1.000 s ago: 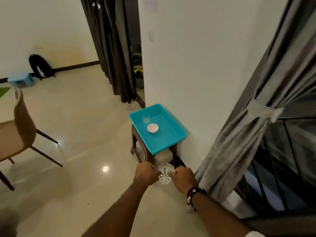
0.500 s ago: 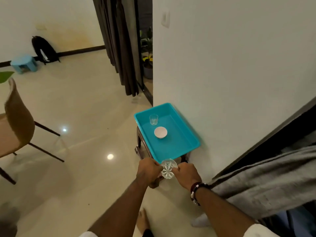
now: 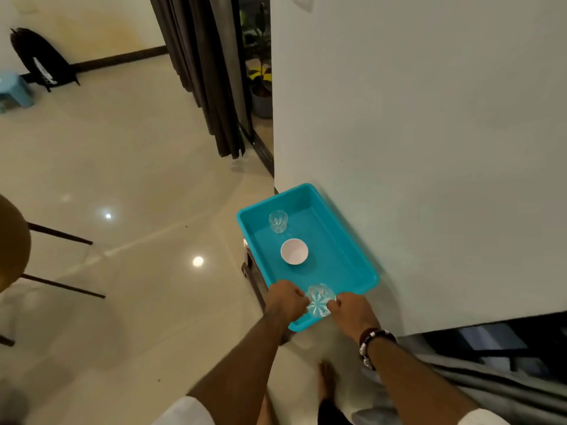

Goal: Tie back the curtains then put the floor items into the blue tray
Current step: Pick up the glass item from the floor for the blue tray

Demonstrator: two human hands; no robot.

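Carried forward since the earlier frame: cut glass (image 3: 320, 300), then low over the floor in front of the stool, now above the near end of the blue tray (image 3: 352, 265). Held between both hands. Left hand (image 3: 285, 299): fingers curled, pinching the glass rim on its left side. Right hand (image 3: 349, 311): fingers curled, pinching the rim on the right; beaded bracelet (image 3: 372, 343) on that wrist. Cannot tell whether the glass base touches the tray floor. Bare foot (image 3: 327, 381) on the pale tiled floor (image 3: 138, 167) below the arms. Grey curtain (image 3: 478, 384) bunched low at right, beside a dark window frame. Tray resting on a dark stool (image 3: 251, 271), just beside the white wall (image 3: 414, 148). Inside the tray, further back: small white bowl (image 3: 294, 251) upright near the middle; second clear glass (image 3: 278, 221) upright near the far left corner, apart from the bowl. Left edge: brown chair (image 3: 13, 240) with dark legs. Far: dark curtain (image 3: 208, 72) hanging in a doorway, potted plant (image 3: 260, 84) behind it. Far left: black backpack (image 3: 40, 61) against the wall, small blue stool (image 3: 13, 92) beside it.
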